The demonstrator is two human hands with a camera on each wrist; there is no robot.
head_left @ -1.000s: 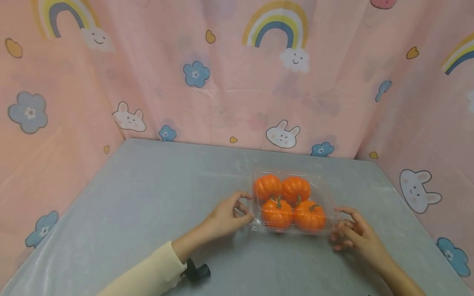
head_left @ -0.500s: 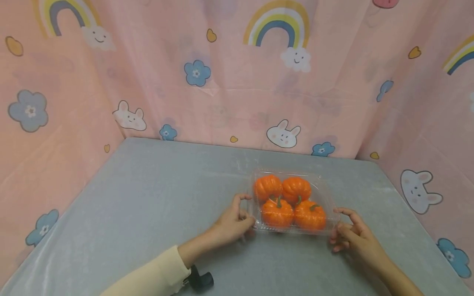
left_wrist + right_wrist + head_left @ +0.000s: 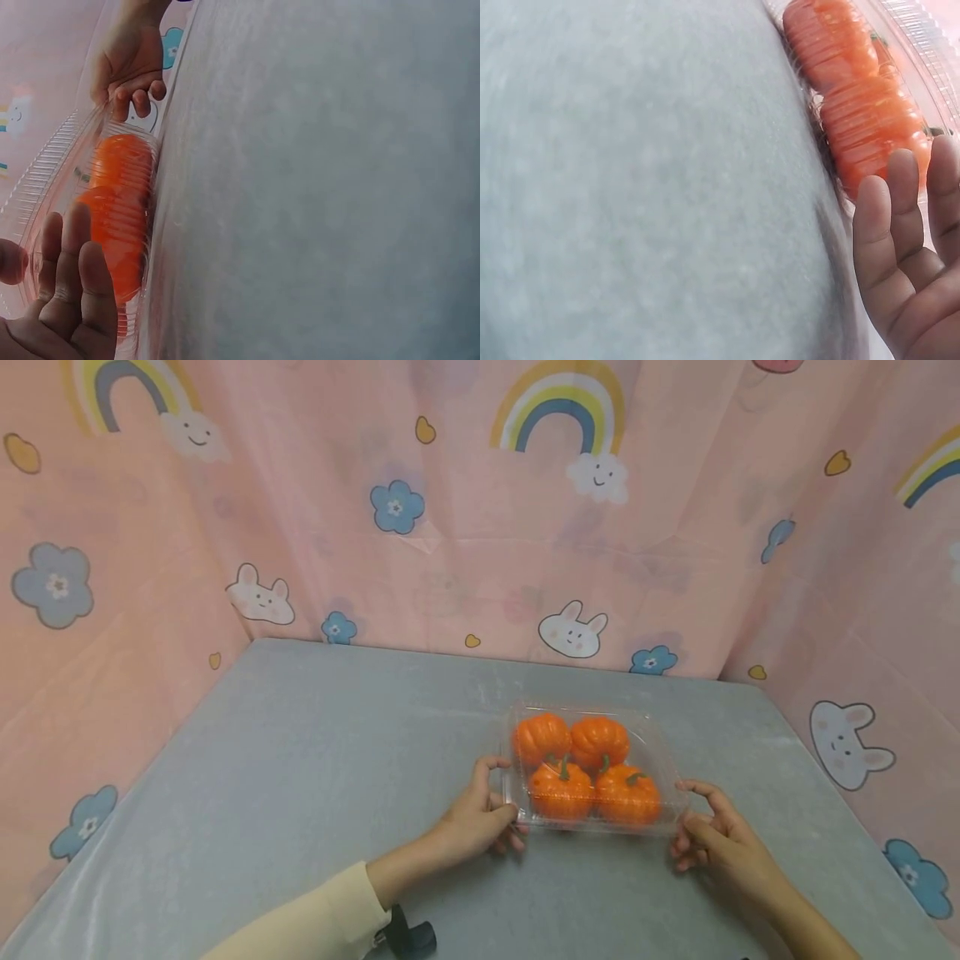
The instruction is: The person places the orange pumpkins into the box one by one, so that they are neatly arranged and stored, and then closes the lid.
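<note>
A clear plastic clamshell box (image 3: 666,777) with several small orange pumpkins (image 3: 628,797) inside stands right of centre on the grey tabletop, its lid down. My left hand (image 3: 474,814) pinches the box's left edge, thumb at the near left corner and index finger along the side. At the opposite end, my right hand (image 3: 727,843) grips the right edge between thumb and index finger. Both hands (image 3: 135,64) show around the ribbed box (image 3: 45,180) in the left wrist view. In the right wrist view the other fingers (image 3: 872,217) extend beside the pumpkins.
Grey cloth (image 3: 322,752) covers the table. A pink curtain (image 3: 465,568) printed with rainbows and rabbits encloses its back and sides. A black wrist device (image 3: 408,937) sits below the left sleeve (image 3: 315,914).
My left hand has shifted slightly right and nearer along the box's left side, its thumb now on the near corner. The right hand and the box have hardly moved.
</note>
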